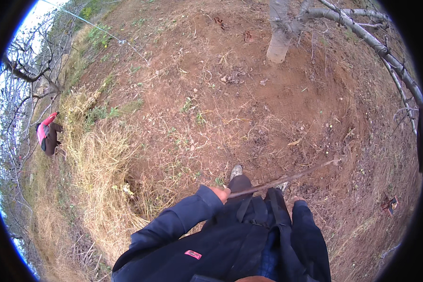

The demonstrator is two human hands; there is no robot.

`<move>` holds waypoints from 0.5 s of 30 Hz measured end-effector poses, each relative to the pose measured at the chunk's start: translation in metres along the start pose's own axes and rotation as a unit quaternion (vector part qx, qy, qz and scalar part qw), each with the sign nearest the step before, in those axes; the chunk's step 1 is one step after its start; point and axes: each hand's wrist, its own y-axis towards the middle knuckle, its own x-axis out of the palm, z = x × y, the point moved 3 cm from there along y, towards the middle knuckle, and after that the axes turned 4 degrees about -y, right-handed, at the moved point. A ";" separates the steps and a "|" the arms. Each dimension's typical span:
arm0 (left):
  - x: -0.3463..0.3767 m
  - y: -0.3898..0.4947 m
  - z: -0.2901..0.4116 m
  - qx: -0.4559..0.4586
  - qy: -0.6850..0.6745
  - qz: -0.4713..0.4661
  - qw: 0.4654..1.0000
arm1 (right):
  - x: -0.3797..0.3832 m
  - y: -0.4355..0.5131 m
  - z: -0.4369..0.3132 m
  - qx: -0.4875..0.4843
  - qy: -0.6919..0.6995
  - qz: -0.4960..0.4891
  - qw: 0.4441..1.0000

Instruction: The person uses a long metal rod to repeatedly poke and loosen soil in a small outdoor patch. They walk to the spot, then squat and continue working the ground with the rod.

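Note:
In the head view my left hand [221, 194], at the end of a dark blue sleeve, is closed around the near end of a long brown wooden stick [292, 177]. The stick slants up to the right across the front of my legs, and its far end lies over the bare soil. My right hand [296, 199] hangs low beside my right leg, partly hidden by its dark cuff; whether it holds anything cannot be told. Black straps [275, 206] run down the front of my dark jacket. One shoe [236, 171] shows on the soil ahead of me.
A pale tree trunk [277, 42] stands ahead, its low branches [384, 51] reaching over the right side. Dry grass [105, 155] lies in a heap to the left. Farther left, a person in a pink and red top [46, 130] bends over. A light cord [102, 30] crosses the upper left.

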 end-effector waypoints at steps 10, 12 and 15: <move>0.014 -0.032 0.118 -0.017 0.006 0.084 0.996 | 0.027 0.039 -0.061 0.128 0.292 -0.044 0.947; 0.024 -0.039 0.132 -0.038 0.003 0.084 0.996 | 0.019 0.060 -0.042 0.101 0.370 -0.007 0.923; 0.061 -0.035 0.132 -0.059 -0.032 0.086 0.994 | 0.004 0.105 -0.003 0.046 0.344 -0.111 0.931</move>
